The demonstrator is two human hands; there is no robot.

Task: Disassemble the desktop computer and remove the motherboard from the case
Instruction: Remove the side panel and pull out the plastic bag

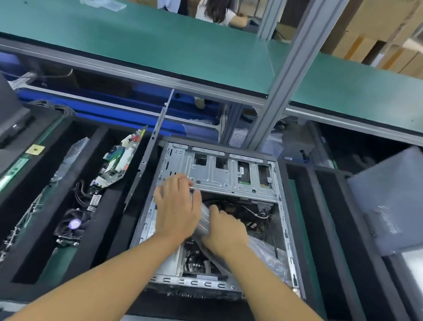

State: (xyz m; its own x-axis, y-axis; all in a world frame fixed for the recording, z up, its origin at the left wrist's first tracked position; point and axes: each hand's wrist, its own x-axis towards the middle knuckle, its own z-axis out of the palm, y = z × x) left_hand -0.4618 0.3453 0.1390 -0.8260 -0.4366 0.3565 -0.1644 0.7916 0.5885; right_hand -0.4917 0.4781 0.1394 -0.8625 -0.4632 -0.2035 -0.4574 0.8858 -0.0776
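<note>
The computer case (pixel 287 232) lies open side up in a black foam slot (pixel 124 229). The foam walls sit tight against its left and right sides, so the free room is above it. A metal drive cage (pixel 229 174) spans the case's far end. Just beyond it, 1 aluminium post (pixel 281 90) rises past the green shelf (pixel 139 35).

Inside the case, the motherboard (pixel 196 261) lies on the floor toward the near end, partly covered by a silvery plastic bag (pixel 207 220). The slot to the left holds a loose circuit board (pixel 119 158) tilted on edge, with a fan cooler (pixel 73 225) nearer. A grey side panel (pixel 399 200) leans at the right.

Both forearms reach in from the near side. The left hand (pixel 176 208) is palm down with its fingers stretched out, relaxed, their tips at the cage's near edge and the thumb beside the bag. The right hand (pixel 225 233) has its fingers curled round the bag, gripping it.
</note>
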